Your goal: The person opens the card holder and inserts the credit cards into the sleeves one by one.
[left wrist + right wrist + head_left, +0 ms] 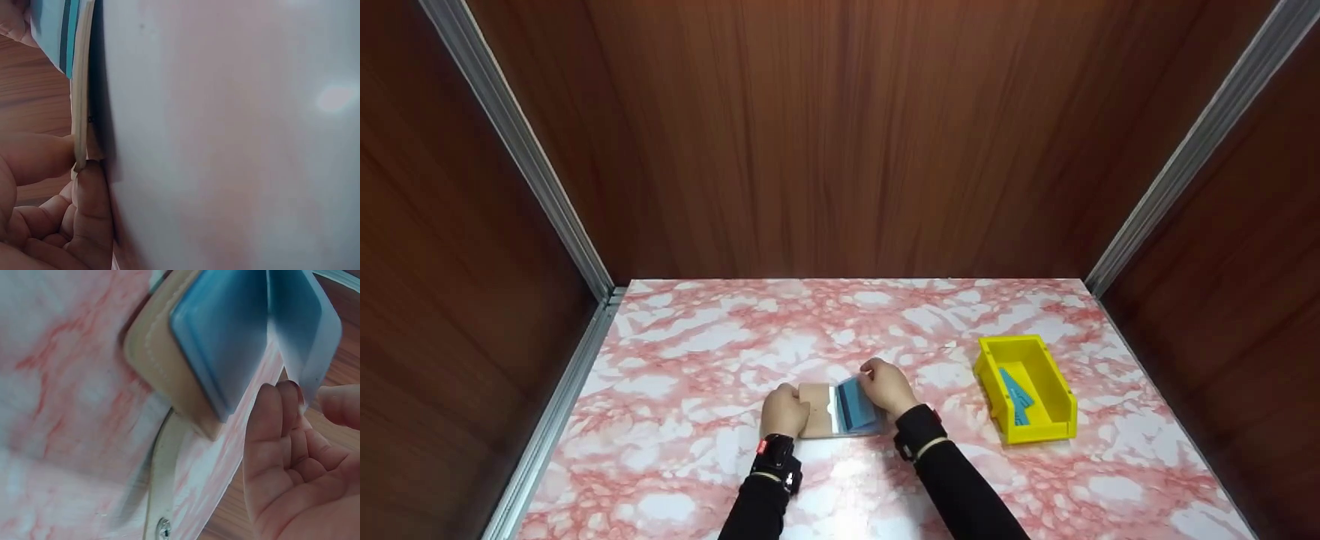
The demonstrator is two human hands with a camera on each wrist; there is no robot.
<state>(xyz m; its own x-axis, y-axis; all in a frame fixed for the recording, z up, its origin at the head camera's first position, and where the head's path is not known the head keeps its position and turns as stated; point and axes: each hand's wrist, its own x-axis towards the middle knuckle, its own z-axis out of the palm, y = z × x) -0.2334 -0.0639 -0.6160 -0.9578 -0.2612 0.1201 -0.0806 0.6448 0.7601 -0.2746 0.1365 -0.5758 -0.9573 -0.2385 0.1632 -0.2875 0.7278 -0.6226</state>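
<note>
A tan card holder (814,411) with stitched edges lies spread on the table, its bluish clear plastic sleeves (856,405) fanned out on the right half. My left hand (784,412) pinches the tan cover's left end between thumb and forefinger, seen close up in the left wrist view. At the upper right of the sleeves, my right hand (887,386) holds the corner of one raised sleeve (306,343) at its fingertips. A pale strap (163,467) with a metal snap (163,529) extends from the holder in the right wrist view.
To the right stands a yellow bin (1066,430) with a flat teal triangular piece (1018,397) inside. The table (697,480) has a red and white marbled top. Brown wood-grain panels (840,150) with metal corner rails (521,142) enclose it at the back and sides.
</note>
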